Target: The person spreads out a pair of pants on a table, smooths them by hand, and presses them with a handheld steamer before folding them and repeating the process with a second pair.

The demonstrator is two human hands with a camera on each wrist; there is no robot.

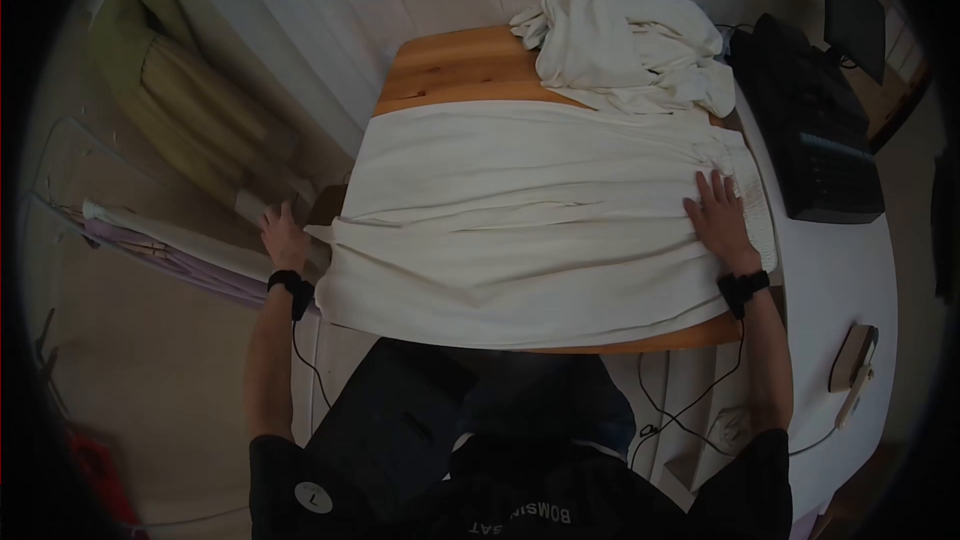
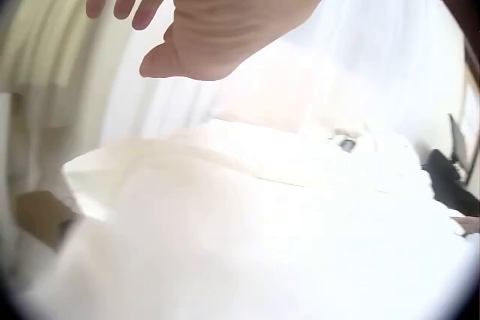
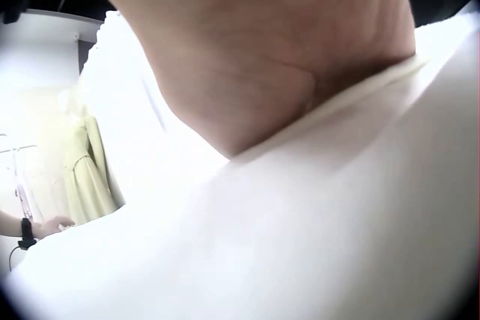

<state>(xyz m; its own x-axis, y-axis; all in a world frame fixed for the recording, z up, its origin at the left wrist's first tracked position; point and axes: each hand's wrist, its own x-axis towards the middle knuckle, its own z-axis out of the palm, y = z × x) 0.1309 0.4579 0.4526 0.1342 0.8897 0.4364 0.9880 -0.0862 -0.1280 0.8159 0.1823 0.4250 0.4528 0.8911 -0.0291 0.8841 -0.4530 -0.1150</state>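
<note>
A white garment (image 1: 500,265), probably a skirt, lies spread over the wooden table (image 1: 440,65), with long creases running across it. Its gathered elastic waistband (image 1: 752,190) is at the right end. My right hand (image 1: 722,222) rests on the cloth beside that waistband, fingers spread. Off the garment's left end is my left hand (image 1: 286,238), its fingers loosely extended. In the left wrist view the left hand (image 2: 225,16) holds nothing and hovers above the white cloth. The right wrist view has the heel of the right hand (image 3: 285,57) pressed against the fabric, its fingertips hidden.
A heap of white cloth (image 1: 635,45) lies at the table's back right. Black equipment (image 1: 815,130) stands on a white desk (image 1: 825,270) to the right, with a tan device (image 1: 853,358) nearer me. A yellow-green dress (image 1: 180,90) and other clothes (image 1: 190,265) hang at left.
</note>
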